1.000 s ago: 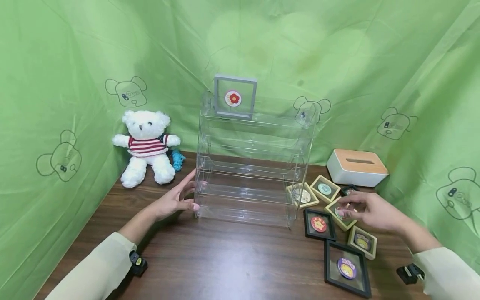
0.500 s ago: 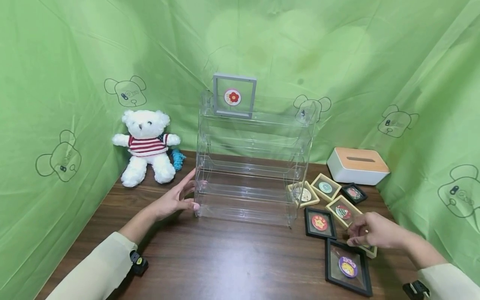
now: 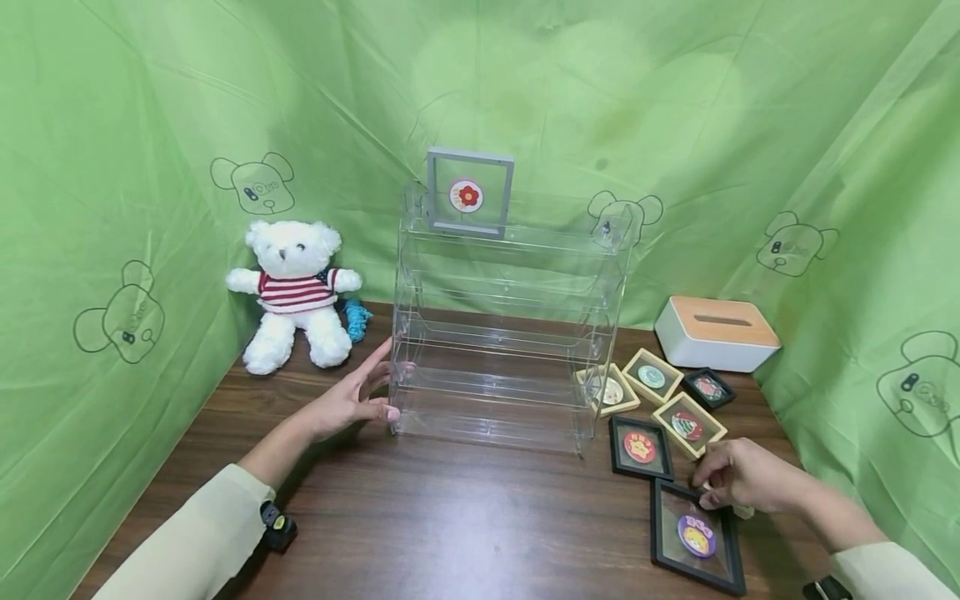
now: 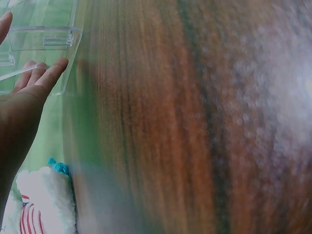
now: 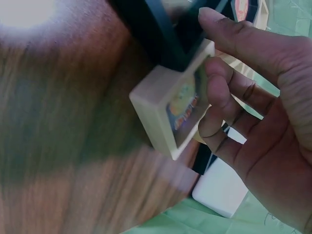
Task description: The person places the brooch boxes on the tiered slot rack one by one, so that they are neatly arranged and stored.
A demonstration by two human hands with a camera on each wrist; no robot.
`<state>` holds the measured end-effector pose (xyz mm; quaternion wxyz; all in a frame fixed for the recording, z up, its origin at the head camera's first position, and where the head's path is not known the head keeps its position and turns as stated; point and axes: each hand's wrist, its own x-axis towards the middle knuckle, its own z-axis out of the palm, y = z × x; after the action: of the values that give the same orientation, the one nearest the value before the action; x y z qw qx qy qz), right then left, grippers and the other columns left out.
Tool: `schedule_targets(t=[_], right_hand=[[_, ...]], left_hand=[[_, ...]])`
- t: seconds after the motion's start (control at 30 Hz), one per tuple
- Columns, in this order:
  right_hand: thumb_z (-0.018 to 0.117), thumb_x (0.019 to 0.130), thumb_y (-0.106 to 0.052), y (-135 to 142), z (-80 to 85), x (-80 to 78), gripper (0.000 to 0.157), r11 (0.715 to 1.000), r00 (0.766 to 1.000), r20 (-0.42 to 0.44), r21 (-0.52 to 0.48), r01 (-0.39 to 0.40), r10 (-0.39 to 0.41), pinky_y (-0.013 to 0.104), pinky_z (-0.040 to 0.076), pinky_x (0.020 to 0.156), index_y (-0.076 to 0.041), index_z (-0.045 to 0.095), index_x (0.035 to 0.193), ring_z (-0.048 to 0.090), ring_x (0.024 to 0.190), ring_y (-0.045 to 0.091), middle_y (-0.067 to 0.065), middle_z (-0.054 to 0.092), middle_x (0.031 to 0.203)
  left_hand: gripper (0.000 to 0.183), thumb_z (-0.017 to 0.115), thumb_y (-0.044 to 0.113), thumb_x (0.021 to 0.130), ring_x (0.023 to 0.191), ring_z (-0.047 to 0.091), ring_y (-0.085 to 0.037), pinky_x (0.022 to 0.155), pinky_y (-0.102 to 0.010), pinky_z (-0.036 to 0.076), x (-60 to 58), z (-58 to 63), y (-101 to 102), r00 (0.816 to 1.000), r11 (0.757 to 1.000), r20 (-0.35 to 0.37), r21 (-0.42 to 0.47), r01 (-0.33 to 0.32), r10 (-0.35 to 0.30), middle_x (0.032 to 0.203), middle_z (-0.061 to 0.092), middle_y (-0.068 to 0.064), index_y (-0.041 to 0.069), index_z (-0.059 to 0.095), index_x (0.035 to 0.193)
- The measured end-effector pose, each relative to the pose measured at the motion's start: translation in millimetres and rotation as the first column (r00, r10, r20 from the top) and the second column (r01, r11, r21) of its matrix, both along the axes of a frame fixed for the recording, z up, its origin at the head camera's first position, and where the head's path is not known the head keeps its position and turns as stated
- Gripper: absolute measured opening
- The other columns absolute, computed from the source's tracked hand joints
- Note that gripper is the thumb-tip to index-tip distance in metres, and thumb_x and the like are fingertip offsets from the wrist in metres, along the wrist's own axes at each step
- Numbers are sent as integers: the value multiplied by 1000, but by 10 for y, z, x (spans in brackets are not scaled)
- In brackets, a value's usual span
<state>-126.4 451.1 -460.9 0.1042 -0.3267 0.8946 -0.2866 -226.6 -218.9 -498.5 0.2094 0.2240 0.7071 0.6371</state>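
A clear stepped acrylic display rack (image 3: 491, 383) stands mid-table. My left hand (image 3: 348, 404) touches its left side, fingers fairly straight and thumb at the lower front edge; the left wrist view shows the extended fingers (image 4: 51, 75) against the clear panel. My right hand (image 3: 750, 477), with bent fingers, is over a small light-wood picture frame (image 5: 156, 97) and covers most of it in the head view. The fingertips are at that frame's edge, the thumb beside the large black frame (image 3: 697, 537). Whether they pinch it, I cannot tell. A grey frame (image 3: 471, 192) stands on the rack's top tier.
Several more frames lie right of the rack, among them a black frame with a red badge (image 3: 640, 447) and a wooden frame (image 3: 688, 425). A tissue box (image 3: 717, 333) stands behind them. Left of the rack sit a white teddy bear (image 3: 294, 292) and blue cord (image 3: 356, 319).
My right hand has moved from above the upper wooden frame toward me, down to the small wooden frame beside the large black one. My left hand and the rack have stayed put.
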Motion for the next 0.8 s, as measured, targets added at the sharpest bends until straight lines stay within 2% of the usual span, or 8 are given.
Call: schedule_targets(t=[0.23,0.37,0.6,0.8], right_hand=[[102,72,-12,-6,-91,36,22,1000,998,-61,24,11,-10,17,43,55,-17,83,84,53,71,-4,-5,60,79],[100,74,-10,-12,-87,50,22,1000,996,-92,6,-11,11,19,45,56,-19,83,83,53,73,-3,-6,59,81],[94,79,-5,18,-5,76,24,1000,999,-49,-17,20,-20,22,51,56,-21,80,90,58,77,0,-5,63,90],[89,86,-1,32,85,80,22,997,998,5,-19,70,-70,20,50,50,-19,79,93,59,70,-5,-7,74,87]], left_hand=[[120,80,8,101,168,6,-58,130,-76,25,12,13,-1,999,1000,30,-13,-10,11,180,13,-32,40,-5,178],[119,79,6,101,168,7,-58,130,-77,24,13,20,6,1000,1000,28,-6,-4,4,180,13,-32,40,-5,178],[119,79,5,101,168,11,-58,130,-75,29,19,22,16,1000,1000,16,-6,-1,1,179,18,-32,39,-5,178],[119,80,7,101,167,11,-59,129,-73,31,28,25,9,1000,1000,7,-18,-10,10,178,17,-34,38,-4,179]])
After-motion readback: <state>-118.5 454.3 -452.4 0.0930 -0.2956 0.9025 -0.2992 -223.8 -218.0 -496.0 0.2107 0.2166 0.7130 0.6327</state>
